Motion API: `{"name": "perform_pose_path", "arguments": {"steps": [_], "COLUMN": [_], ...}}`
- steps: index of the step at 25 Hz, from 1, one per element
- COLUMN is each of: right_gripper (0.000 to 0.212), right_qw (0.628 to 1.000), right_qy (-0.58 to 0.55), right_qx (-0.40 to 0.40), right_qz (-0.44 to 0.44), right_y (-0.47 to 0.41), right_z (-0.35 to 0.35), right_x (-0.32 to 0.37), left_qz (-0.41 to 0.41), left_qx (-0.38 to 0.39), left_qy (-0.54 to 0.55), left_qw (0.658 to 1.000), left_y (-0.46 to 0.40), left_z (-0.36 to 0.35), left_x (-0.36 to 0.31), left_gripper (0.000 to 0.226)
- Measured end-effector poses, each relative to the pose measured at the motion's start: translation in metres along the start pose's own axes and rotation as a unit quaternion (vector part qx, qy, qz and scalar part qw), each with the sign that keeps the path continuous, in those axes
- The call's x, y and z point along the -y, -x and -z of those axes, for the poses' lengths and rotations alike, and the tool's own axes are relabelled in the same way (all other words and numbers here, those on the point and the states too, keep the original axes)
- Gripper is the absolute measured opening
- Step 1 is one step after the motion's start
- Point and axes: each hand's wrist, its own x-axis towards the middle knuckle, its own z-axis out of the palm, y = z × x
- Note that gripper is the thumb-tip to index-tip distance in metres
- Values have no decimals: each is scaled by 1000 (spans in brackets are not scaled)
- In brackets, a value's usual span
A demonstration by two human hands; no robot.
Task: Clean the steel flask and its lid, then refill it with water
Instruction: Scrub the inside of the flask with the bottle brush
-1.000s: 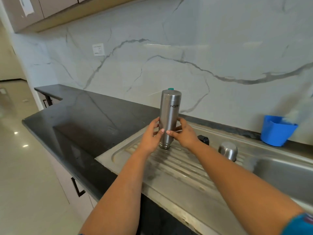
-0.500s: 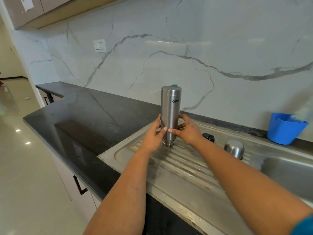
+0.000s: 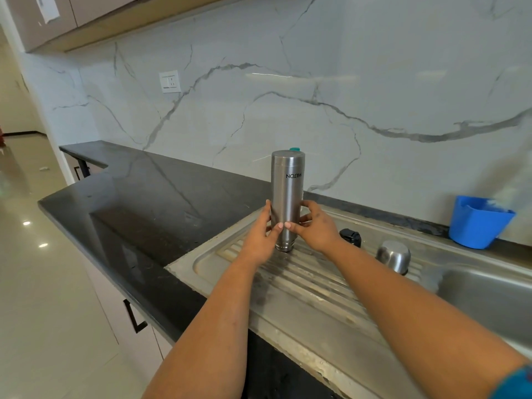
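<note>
steel sink drainboard (image 3: 316,286) is the landmark here. the milton steel flask (image 3: 286,197) stands upside down on its far left ribs, mouth down, looks like draining. left hand (image 3: 260,240) and right hand (image 3: 315,228) both curl around its lower body, thumbs nearly meeting. steel lid (image 3: 393,256) and black inner cap (image 3: 350,237) sit further right. washing seems done, refill and capping left.

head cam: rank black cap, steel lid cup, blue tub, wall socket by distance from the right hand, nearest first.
From the right hand, which grips the inverted flask:
1. Black cap, just right of it on the drainboard.
2. Steel lid cup, farther right on the drainboard.
3. Blue tub, far right on the counter.
4. Wall socket, up left on the backsplash.
</note>
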Motion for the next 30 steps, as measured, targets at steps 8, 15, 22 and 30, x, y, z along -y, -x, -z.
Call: {"name": "perform_pose_path", "arguments": {"steps": [8, 15, 22, 30], "right_gripper": [60, 20, 24, 35], "right_qw": [999, 992, 926, 588], "right_qy": [-24, 0, 322, 807], "right_qx": [-21, -105, -140, -11], "right_qz": [-8, 68, 136, 60], "right_y": [11, 45, 66, 17], "right_z": [13, 71, 235, 394], "right_x": [10, -4, -62, -94], "left_qz": [22, -224, -61, -113], "left_qx": [-45, -241, -36, 66], "left_qy": [6, -103, 156, 32], "left_qw": [999, 939, 985, 991], "left_y": [7, 40, 70, 85], "left_z": [-1, -14, -186, -287], "left_x": [2, -53, -156, -133], "left_gripper": [74, 33, 18, 13]}}
